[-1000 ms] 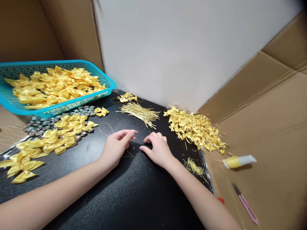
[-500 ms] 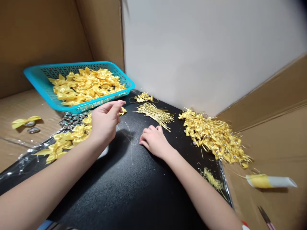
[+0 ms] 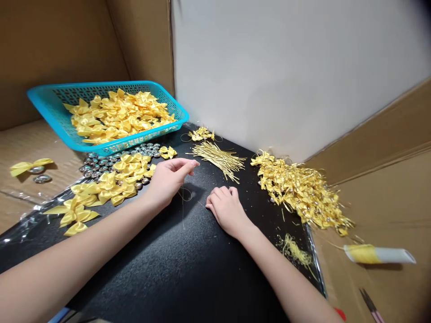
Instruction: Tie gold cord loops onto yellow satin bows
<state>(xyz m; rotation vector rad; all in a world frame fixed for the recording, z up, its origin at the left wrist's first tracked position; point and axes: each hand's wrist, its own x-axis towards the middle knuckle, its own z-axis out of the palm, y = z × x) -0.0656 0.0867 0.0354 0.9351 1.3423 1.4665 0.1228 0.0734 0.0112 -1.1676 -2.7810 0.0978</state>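
My left hand [image 3: 171, 179] is closed in a pinch above the black tabletop, with thumb and fingertip together; whatever lies between them is too small to name. Below it a fine, pale thread [image 3: 183, 208] makes a small loop on the table. My right hand [image 3: 225, 206] rests on the tabletop with its fingers curled under, and what they hold, if anything, is hidden. Just beyond it lies a bundle of cut gold cords [image 3: 218, 159]. Left of my left hand are yellow ribbon bows [image 3: 114, 184] and silver-rimmed beads [image 3: 97, 166].
A turquoise basket [image 3: 43, 101] of yellow bows stands at the back left. Finished bows with beads and cords form a heap [image 3: 299, 188] on the right. Nearby are thread scraps [image 3: 296, 251], a yellow-wound tube [image 3: 380, 255] and a pointed tool [image 3: 370, 305]. Cardboard walls and a white panel enclose the table.
My left hand has moved right and slightly down, still pinched, uncovering more bows and beads. My right hand has shifted slightly right and down. The thread loop on the table looks smaller.
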